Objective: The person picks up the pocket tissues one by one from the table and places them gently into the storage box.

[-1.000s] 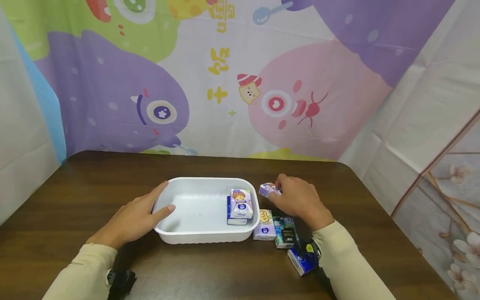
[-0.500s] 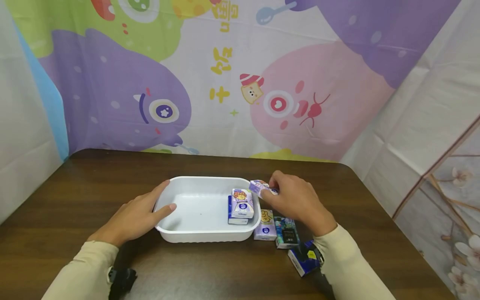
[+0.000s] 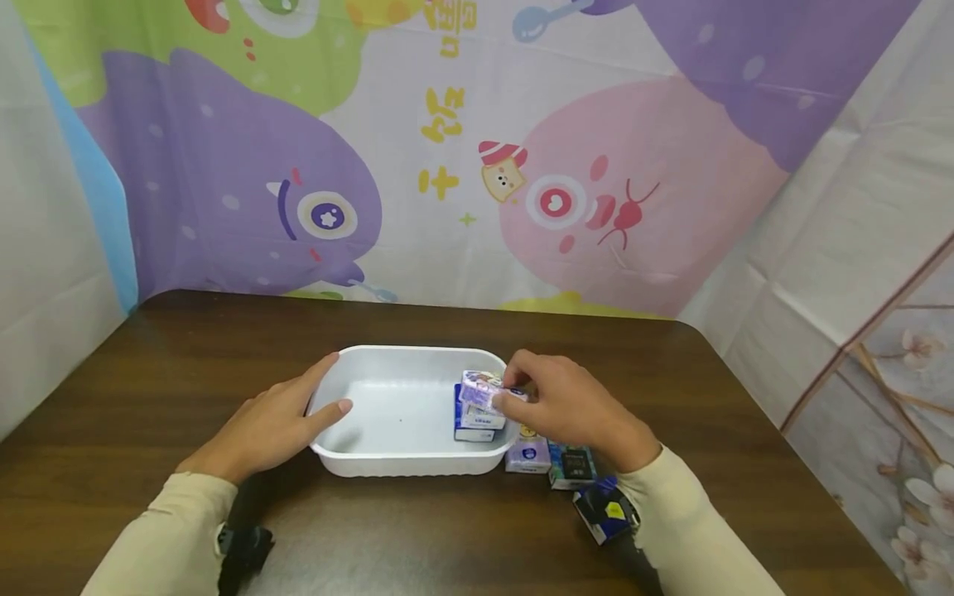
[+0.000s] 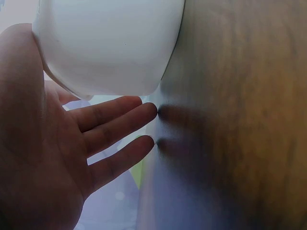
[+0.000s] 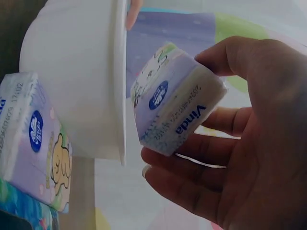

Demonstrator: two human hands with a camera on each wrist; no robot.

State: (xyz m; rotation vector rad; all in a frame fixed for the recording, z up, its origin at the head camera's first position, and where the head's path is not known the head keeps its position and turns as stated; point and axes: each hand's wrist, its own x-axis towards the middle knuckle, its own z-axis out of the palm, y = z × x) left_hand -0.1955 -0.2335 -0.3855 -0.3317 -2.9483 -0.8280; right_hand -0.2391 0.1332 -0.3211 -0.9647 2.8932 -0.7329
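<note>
My right hand [image 3: 570,406] pinches a small purple-and-white tissue pack [image 5: 177,103] between thumb and fingers. This pack is over the right end of a white plastic basin [image 3: 387,468], tilted above another purple tissue pack [image 3: 484,420]. That one lies on a blue-and-white tissue pack [image 3: 473,434] inside the basin. Astride the basin's left rim is my left hand [image 3: 272,426], its thumb reaching inside and its fingers outside. In the left wrist view these fingers [image 4: 115,124] look straight and spread, some with tips near the brown tabletop.
Right of the basin lie a purple tissue pack with a yellow cartoon [image 3: 527,458], a dark green-blue pack [image 3: 571,468] and a blue pack [image 3: 599,515], partly covered by the right wrist's camera. A cartoon curtain [image 3: 440,240] hangs behind the table [image 3: 417,538].
My right hand has carried the purple tissue pack leftward from beside the basin, over its right rim, to above the stacked packs. The left hand stays at the basin's left rim.
</note>
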